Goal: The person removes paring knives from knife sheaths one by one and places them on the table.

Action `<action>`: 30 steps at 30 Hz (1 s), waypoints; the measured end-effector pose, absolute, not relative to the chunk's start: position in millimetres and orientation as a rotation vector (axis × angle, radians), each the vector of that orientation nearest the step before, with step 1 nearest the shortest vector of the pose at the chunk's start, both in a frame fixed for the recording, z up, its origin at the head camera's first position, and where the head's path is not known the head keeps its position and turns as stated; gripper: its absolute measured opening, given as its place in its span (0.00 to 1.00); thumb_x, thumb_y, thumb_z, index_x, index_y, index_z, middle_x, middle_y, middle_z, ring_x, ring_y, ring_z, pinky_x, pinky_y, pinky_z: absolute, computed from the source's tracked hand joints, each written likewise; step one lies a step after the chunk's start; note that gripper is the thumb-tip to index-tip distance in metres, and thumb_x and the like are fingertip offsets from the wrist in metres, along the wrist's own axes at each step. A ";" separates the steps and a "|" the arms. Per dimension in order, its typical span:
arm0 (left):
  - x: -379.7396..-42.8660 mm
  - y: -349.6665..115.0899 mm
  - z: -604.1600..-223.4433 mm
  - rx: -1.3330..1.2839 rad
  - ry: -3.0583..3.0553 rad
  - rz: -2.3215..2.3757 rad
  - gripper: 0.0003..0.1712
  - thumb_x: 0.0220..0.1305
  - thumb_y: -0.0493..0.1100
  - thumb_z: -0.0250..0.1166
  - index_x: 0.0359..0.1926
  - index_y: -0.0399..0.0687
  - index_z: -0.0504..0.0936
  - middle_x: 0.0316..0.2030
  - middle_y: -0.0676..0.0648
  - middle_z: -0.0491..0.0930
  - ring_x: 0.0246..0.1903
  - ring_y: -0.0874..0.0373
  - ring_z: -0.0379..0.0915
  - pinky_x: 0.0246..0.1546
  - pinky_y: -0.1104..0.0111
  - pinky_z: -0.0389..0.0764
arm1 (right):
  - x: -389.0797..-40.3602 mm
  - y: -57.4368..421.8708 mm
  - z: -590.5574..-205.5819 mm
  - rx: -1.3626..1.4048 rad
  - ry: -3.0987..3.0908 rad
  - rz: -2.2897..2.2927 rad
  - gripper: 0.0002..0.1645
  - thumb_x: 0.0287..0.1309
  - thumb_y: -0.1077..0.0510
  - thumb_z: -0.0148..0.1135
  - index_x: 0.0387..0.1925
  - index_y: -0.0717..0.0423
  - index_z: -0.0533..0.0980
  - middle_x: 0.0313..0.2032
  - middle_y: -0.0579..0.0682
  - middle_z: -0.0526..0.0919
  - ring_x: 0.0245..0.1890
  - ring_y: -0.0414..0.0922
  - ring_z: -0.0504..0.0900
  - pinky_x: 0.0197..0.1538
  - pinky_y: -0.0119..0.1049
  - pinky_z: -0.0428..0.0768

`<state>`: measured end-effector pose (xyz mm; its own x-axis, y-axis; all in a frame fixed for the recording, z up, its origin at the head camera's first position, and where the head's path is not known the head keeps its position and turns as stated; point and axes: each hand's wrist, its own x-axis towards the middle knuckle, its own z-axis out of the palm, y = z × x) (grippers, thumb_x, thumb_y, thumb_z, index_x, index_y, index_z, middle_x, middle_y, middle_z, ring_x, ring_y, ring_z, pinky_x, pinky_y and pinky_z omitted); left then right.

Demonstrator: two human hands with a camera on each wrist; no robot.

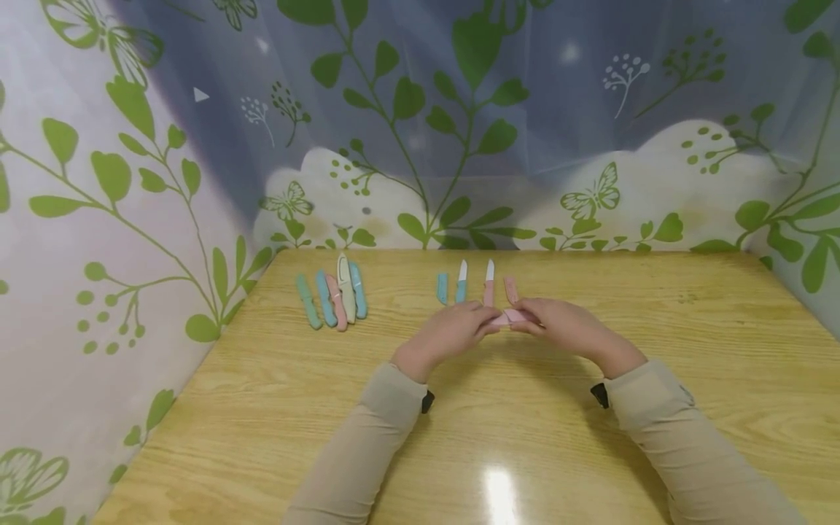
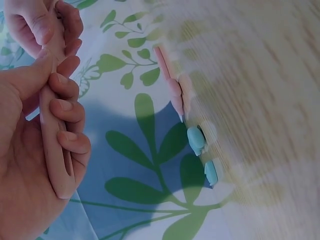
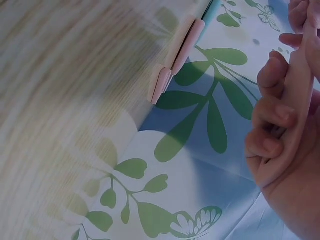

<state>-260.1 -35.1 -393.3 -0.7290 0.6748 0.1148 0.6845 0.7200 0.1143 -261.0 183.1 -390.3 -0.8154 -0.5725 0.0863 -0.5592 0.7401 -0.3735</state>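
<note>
Both hands hold a pink sheathed knife (image 1: pixel 504 319) level over the table, one end in each hand. My left hand (image 1: pixel 456 329) curls its fingers around one end; in the left wrist view a long slot shows in that pink end (image 2: pixel 59 175). My right hand (image 1: pixel 569 328) grips the other end (image 3: pixel 299 80), its fingers wrapped over it. The hands meet near the middle and partly hide the knife. Just beyond them lie a blue sheath (image 1: pixel 442 289), a blue-handled knife (image 1: pixel 462 283) with a bare white blade, a pink-handled knife (image 1: pixel 489 283), likewise bare, and a pink sheath (image 1: pixel 511 289).
Farther left, a row of sheathed knives lies side by side: green (image 1: pixel 308 301), blue (image 1: pixel 326 299), pink (image 1: pixel 337 302), cream (image 1: pixel 345 288) and another blue (image 1: pixel 358 290). The wooden table (image 1: pixel 249 408) ends at a leaf-patterned curtain (image 1: pixel 420 146) behind.
</note>
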 end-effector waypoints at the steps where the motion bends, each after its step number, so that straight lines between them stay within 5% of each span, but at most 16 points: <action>1: -259.9 -35.0 -393.6 -1.133 -2.850 -0.227 0.22 0.74 0.51 0.50 0.62 0.47 0.76 0.49 0.49 0.82 0.47 0.57 0.79 0.50 0.67 0.78 | -261.0 183.4 -390.5 -0.940 2.896 -0.606 0.18 0.69 0.45 0.53 0.46 0.55 0.76 0.44 0.55 0.84 0.43 0.51 0.83 0.45 0.50 0.79; 30: -260.3 -35.1 -395.9 -1.133 -2.847 -0.208 0.23 0.74 0.51 0.50 0.64 0.50 0.75 0.47 0.50 0.81 0.45 0.58 0.78 0.47 0.68 0.78 | -263.4 187.1 -390.1 -0.972 2.873 -0.615 0.18 0.69 0.48 0.54 0.50 0.56 0.76 0.46 0.55 0.84 0.45 0.52 0.83 0.48 0.52 0.79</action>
<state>-260.3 -35.1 -395.9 -0.7257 0.6782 0.1153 0.6878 0.7190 0.0997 -263.4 187.1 -390.1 -0.8017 -0.5923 0.0810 -0.5735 0.7239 -0.3835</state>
